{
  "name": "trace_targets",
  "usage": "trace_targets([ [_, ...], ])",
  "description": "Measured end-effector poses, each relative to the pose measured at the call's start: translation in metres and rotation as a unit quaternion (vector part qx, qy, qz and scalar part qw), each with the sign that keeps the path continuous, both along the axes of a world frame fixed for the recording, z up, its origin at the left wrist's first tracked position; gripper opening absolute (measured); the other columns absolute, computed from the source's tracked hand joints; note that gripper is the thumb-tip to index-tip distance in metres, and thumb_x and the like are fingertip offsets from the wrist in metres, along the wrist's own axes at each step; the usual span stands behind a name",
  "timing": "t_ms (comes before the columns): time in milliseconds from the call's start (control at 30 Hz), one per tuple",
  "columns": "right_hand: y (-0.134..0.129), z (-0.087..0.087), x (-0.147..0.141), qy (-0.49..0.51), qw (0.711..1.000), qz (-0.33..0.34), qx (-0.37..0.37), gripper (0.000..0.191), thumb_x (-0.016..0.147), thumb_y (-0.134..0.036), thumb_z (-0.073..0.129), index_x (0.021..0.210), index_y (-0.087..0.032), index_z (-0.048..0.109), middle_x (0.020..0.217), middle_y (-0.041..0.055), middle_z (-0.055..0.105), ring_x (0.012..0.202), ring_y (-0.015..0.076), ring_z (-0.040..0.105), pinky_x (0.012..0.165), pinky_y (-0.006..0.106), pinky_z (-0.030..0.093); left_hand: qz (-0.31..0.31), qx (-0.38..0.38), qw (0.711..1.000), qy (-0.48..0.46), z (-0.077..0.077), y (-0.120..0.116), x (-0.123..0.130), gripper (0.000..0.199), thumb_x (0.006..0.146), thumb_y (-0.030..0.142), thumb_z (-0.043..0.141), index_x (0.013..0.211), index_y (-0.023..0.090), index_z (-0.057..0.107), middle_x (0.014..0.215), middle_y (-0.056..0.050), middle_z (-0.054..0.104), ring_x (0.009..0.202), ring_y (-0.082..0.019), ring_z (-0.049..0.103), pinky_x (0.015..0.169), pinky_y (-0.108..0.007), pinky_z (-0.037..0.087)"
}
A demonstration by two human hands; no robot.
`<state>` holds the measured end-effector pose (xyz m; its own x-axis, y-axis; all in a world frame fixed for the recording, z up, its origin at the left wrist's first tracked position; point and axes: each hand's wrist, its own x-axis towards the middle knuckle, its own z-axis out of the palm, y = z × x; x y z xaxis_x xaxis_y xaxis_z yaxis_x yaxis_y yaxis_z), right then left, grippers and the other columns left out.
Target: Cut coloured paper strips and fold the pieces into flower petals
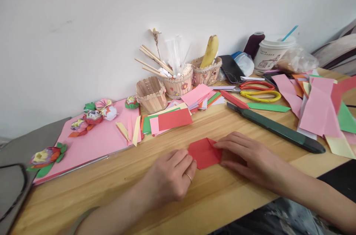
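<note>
A small piece of red paper (205, 155) lies on the wooden table in front of me, its corners folded in and a flap raised at the upper right. My left hand (175, 172), with a ring on one finger, is closed on the paper's left edge, fingers curled. At the right edge, my right hand (244, 155) grips the paper between fingers and thumb, the fingers over the folded corner. Just beyond the hands is a stack of coloured paper strips (175, 119) with a red one on top. A dark green utility knife (280, 129) lies beyond my right hand.
Folded paper flowers (93, 116) rest on a pink sheet (91, 148) at left. Wooden baskets (151, 96) stand along the wall, one holding a banana (210, 51). Scissors (260, 96), a lidded cup (272, 55) and loose coloured paper (318, 111) occupy the right side.
</note>
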<state>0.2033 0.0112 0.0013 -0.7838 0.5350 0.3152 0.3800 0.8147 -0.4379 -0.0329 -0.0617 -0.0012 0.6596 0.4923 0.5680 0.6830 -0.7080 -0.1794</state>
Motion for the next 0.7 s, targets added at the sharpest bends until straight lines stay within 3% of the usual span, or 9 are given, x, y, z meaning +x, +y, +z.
trace_targets([
  [200,0.002,0.000,0.000,-0.019,1.000,0.020,-0.013,0.007,0.090,-0.020,0.051,0.093,-0.020,0.057,0.092,0.0064,0.063,0.084,0.0171,0.058,0.071,0.031,0.049,0.049,-0.091,0.991,-0.082,0.002,0.000,0.004,0.021,0.086,0.004,0.046,0.074,0.014,0.060,0.065,-0.003,0.060,0.067,-0.015,0.058,0.060,-0.026,0.049],
  [400,0.002,0.000,-0.006,0.013,1.000,0.004,-0.009,0.012,0.090,-0.016,0.049,0.086,-0.022,0.059,0.089,0.0039,0.062,0.080,0.0150,0.058,0.068,0.028,0.048,0.117,-0.231,0.942,-0.216,0.007,-0.001,0.009,0.012,0.082,0.010,0.052,0.075,0.017,0.059,0.073,-0.003,0.062,0.071,-0.017,0.055,0.059,-0.029,0.047],
  [500,0.000,0.001,-0.008,0.011,0.999,-0.008,-0.038,0.012,0.090,-0.016,0.048,0.088,-0.022,0.058,0.089,0.0044,0.061,0.080,0.0157,0.058,0.067,0.029,0.049,0.125,-0.273,0.919,-0.254,0.006,0.000,0.008,0.006,0.082,0.016,0.060,0.076,0.018,0.061,0.076,-0.003,0.063,0.074,-0.018,0.055,0.062,-0.030,0.047],
  [700,-0.002,0.001,-0.013,0.014,0.997,-0.040,-0.057,0.010,0.090,-0.018,0.049,0.085,-0.022,0.057,0.083,0.0037,0.059,0.076,0.0163,0.056,0.064,0.029,0.048,0.141,-0.315,0.893,-0.289,0.004,0.003,0.008,0.014,0.086,0.020,0.057,0.073,0.018,0.062,0.073,-0.003,0.061,0.074,-0.018,0.054,0.062,-0.031,0.046],
])
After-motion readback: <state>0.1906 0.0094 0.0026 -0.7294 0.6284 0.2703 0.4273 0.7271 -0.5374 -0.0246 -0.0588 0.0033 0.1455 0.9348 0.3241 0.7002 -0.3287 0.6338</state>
